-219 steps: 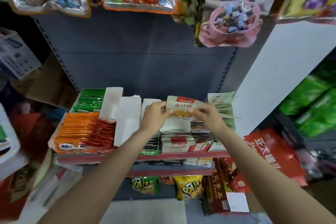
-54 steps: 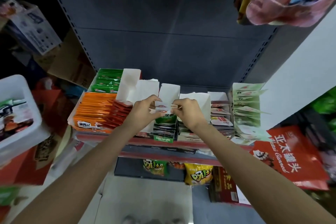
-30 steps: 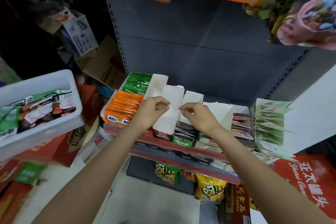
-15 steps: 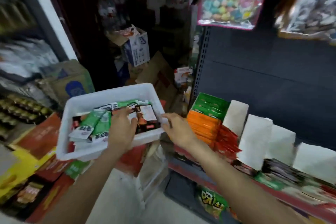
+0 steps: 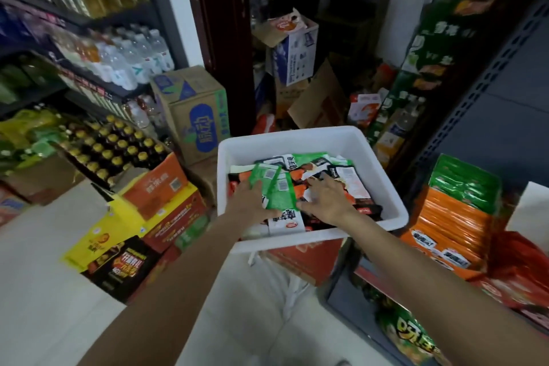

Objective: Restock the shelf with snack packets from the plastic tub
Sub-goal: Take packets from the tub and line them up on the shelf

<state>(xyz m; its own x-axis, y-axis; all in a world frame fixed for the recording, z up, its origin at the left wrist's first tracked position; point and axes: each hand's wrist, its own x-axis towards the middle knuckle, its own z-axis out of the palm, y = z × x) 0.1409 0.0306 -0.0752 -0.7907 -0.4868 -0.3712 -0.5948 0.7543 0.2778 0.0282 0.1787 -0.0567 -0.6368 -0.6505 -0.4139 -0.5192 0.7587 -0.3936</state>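
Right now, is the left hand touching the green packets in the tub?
Touching. The head view shows the left hand with fingers against the green packets inside the white tub, no gap visible between them.

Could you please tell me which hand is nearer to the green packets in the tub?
Left. The left hand grips the green packets; the right hand lies open just beside them in the tub.

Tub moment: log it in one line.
stage: picking | both hands in white tub | left hand on green packets | right hand spread over packets
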